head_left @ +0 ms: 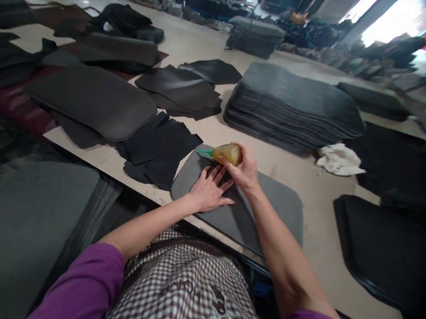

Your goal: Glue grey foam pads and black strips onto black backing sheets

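Observation:
In my right hand (246, 168) is a yellowish squeeze bottle (228, 153), tipped on its side with its thin green nozzle (205, 152) pointing left. The nozzle is over the far left part of a grey rounded panel (282, 203); whether its tip touches the surface I cannot tell. My left hand (211, 190) lies flat on the same panel with fingers spread, just below the bottle. Left of the panel, several black cut pieces (159, 149) lie in a loose, overlapping pile.
Behind the panel stands a tall stack of dark grey sheets (294, 102). A crumpled white cloth (339, 159) lies to its right. Black panels (383, 249) occupy the right side of the table (317, 212). Large dark sheets (91, 98) overlap on the left.

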Demonstrator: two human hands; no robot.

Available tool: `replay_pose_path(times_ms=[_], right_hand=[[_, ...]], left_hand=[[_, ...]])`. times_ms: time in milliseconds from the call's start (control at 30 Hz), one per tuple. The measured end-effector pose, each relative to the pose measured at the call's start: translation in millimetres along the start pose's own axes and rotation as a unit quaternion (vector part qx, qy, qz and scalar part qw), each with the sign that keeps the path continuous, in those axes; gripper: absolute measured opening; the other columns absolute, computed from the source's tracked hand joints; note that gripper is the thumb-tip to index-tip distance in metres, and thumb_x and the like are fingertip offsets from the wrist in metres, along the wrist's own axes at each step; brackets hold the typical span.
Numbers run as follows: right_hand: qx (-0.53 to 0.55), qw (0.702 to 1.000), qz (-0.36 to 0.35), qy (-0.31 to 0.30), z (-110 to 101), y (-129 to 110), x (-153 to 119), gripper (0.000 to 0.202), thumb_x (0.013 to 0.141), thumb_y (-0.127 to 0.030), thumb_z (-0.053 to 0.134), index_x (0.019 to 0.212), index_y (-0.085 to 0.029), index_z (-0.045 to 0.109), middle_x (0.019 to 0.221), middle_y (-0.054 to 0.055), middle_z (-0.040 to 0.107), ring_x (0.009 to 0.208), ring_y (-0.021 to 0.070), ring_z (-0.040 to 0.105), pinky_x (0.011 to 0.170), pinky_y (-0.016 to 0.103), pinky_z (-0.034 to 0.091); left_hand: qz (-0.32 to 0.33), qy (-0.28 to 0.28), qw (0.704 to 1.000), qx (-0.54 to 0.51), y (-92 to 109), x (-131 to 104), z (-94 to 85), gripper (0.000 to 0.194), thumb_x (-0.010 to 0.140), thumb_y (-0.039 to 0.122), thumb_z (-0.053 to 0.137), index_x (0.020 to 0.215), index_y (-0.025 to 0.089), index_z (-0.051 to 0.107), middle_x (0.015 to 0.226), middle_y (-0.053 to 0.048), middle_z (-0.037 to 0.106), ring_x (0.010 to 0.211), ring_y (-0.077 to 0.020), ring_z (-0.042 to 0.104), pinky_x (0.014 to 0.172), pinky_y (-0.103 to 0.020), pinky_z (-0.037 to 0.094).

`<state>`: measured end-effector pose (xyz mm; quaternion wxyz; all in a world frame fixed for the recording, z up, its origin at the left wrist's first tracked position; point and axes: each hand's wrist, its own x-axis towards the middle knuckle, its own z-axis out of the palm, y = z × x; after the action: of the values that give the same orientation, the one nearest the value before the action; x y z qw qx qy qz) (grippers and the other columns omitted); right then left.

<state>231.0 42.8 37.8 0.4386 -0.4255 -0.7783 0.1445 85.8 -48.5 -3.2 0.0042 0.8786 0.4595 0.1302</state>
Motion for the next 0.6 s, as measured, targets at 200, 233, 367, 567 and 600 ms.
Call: replay_pose_path(times_ms=[200,233,367,567,600], right_hand=[[-0.035,0.999,-0.034,-0.004,-0.4,-4.3,-4.3,0.053,0.092,-0.061,0.067,0.129,-0.024,0.056,0.117,0.012,0.064,0.107,0.0332,0.063,0.094,0.05,0.054],[-0.034,0.999,-0.04,-0.007,-1.7,-4.5,-4.7,0.052,0.093,-0.06,0.066,0.13,-0.024,0.056,0.117,0.012,0.064,0.107,0.0335,0.062,0.094,0.05,0.054],[-0.032,0.997,-0.051,-0.047,-10.0,-5.3,-5.8,0.053,0.093,-0.058,0.065,0.132,-0.024,0.054,0.12,0.013,0.063,0.11,0.0344,0.062,0.095,0.05,0.054],[-0.032,0.994,-0.056,-0.091,-27.1,-5.8,-6.2,0.051,0.092,-0.048,0.067,0.135,-0.025,0.053,0.125,0.013,0.062,0.116,0.0348,0.061,0.1,0.051,0.052],[-0.035,0.993,-0.057,-0.094,-30.3,-5.6,-6.6,0.05,0.091,-0.046,0.067,0.135,-0.025,0.053,0.125,0.013,0.062,0.116,0.0348,0.061,0.1,0.051,0.052]], left_hand=[[0.0,0.002,1.0,0.006,1.0,0.6,1.3,0.076,0.1,0.074,0.036,0.159,0.027,0.046,0.165,-0.018,0.042,0.156,-0.0377,0.031,0.125,-0.064,0.022],[0.0,0.0,1.0,0.006,0.9,0.8,1.2,0.076,0.1,0.074,0.036,0.158,0.027,0.046,0.165,-0.018,0.042,0.156,-0.0374,0.032,0.125,-0.064,0.022],[-0.003,0.001,1.0,0.001,-2.3,1.6,1.1,0.076,0.1,0.075,0.034,0.158,0.027,0.047,0.165,-0.016,0.044,0.156,-0.0351,0.033,0.125,-0.061,0.024],[-0.005,0.0,1.0,-0.01,-11.1,2.4,2.7,0.077,0.102,0.072,0.034,0.158,0.021,0.047,0.165,-0.014,0.044,0.156,-0.0286,0.035,0.125,-0.049,0.029],[-0.005,0.0,1.0,-0.011,-11.6,2.4,2.4,0.077,0.102,0.072,0.035,0.158,0.021,0.046,0.166,-0.013,0.044,0.155,-0.0285,0.035,0.125,-0.048,0.029]])
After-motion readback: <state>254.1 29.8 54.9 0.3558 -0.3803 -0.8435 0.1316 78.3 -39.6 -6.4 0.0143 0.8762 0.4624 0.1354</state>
